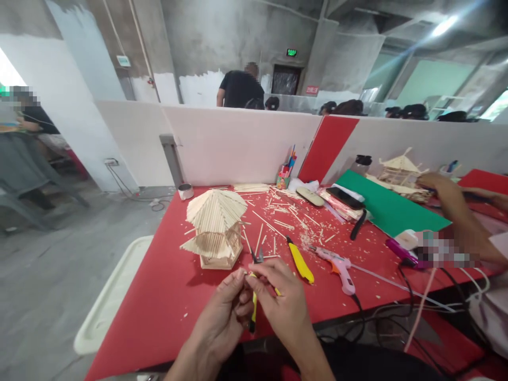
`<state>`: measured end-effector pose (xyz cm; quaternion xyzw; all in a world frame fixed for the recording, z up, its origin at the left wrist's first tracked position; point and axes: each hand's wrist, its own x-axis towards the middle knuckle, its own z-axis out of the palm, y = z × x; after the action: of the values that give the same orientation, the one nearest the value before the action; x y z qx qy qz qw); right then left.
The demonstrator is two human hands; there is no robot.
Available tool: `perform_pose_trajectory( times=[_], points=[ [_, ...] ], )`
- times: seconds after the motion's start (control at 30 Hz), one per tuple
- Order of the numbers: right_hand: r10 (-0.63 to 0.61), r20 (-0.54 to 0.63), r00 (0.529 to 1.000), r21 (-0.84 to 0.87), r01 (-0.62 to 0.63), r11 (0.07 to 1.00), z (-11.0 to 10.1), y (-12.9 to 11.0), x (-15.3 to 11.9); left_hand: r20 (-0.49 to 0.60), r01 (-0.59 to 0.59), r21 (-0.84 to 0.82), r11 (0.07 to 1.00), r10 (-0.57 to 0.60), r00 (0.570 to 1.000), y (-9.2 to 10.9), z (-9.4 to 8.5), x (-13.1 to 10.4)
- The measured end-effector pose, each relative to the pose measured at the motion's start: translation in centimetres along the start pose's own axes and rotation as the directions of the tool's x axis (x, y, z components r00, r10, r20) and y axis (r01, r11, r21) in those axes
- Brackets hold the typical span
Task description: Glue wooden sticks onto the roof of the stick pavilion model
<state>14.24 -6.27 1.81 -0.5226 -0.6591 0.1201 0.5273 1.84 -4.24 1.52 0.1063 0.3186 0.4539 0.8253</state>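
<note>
Near the front edge of the red table, my left hand (226, 312) and my right hand (280, 296) meet fingertip to fingertip. Both are closed in a pinch around something too small to make out. A yellow-handled cutting tool (254, 309) shows between the hands, its dark jaws pointing away from me; whether a hand grips it or it lies beneath them is unclear. Just beyond my left hand stands a small pavilion model (217, 227) of thin wooden sticks with a pointed roof. A yellow utility knife (300, 260) lies to the right of my right hand.
A pink glue gun (337, 267) with cables lies at the right on the red table (151, 328). Loose sticks (273, 222) and scraps cover the back, by a pen cup (283, 179) and tape roll (185, 191). Beyond a green board (389, 203), another person's arm touches a second stick model.
</note>
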Motion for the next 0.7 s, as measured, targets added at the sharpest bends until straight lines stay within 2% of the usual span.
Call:
perform_pose_trajectory(
  times=[0.17,0.4,0.57,0.7],
  points=[
    [-0.002,0.042,0.999,0.043,0.001,0.999,1.4,-0.7,0.1,0.010,-0.009,-0.011,1.000,0.009,1.000,0.9,-0.4,-0.3],
    [0.020,0.076,0.997,0.055,-0.025,0.998,2.0,-0.7,0.2,-0.043,-0.117,0.083,0.990,0.120,0.992,1.3,-0.5,-0.8],
    [0.033,0.082,0.996,0.065,-0.038,0.997,2.3,-0.6,0.1,-0.036,-0.195,0.179,0.964,0.204,0.978,1.3,-0.8,-0.9],
    [0.023,0.113,0.993,0.072,-0.031,0.997,2.0,-0.2,-0.1,-0.060,-0.188,0.171,0.967,0.201,0.978,0.7,-0.9,-0.4]
  ],
)
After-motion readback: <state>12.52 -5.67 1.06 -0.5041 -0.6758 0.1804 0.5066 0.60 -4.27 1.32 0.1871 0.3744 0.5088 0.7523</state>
